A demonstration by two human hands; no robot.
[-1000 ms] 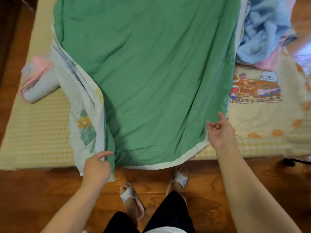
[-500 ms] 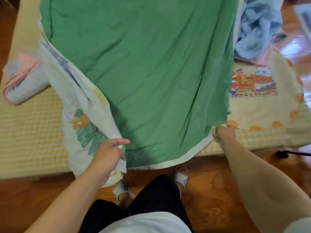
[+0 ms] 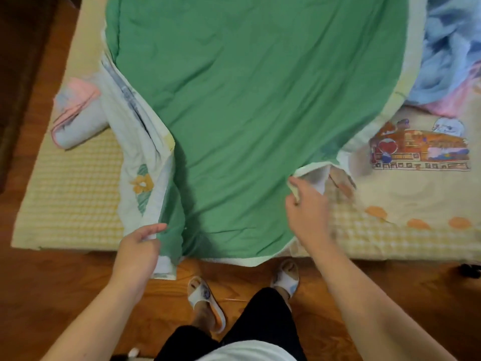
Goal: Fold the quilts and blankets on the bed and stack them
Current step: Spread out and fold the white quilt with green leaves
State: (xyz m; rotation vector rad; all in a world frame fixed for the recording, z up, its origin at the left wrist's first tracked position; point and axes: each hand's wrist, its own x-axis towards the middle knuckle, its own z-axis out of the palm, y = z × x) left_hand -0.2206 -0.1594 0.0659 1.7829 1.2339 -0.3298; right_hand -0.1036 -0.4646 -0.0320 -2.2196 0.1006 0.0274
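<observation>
Two hands' grips, left hand (image 3: 139,242) and right hand (image 3: 307,204), each pinching green quilt (image 3: 247,100) edges, blue blanket (image 3: 450,56) beside.

the bed (image 3: 67,199) under my hands has a yellow checked cover, and it stands on a brown wooden floor (image 3: 52,295). the green quilt (image 3: 247,100) lies spread on it between my two grips, its near edge hanging over the side just below them. beyond my left grip, a rolled pale blue and pink blanket (image 3: 78,118) lies on the checked cover. out past my right grip lies a cream blanket with a cartoon print (image 3: 421,149), and farther up from there a crumpled light blue blanket (image 3: 453,56).
</observation>
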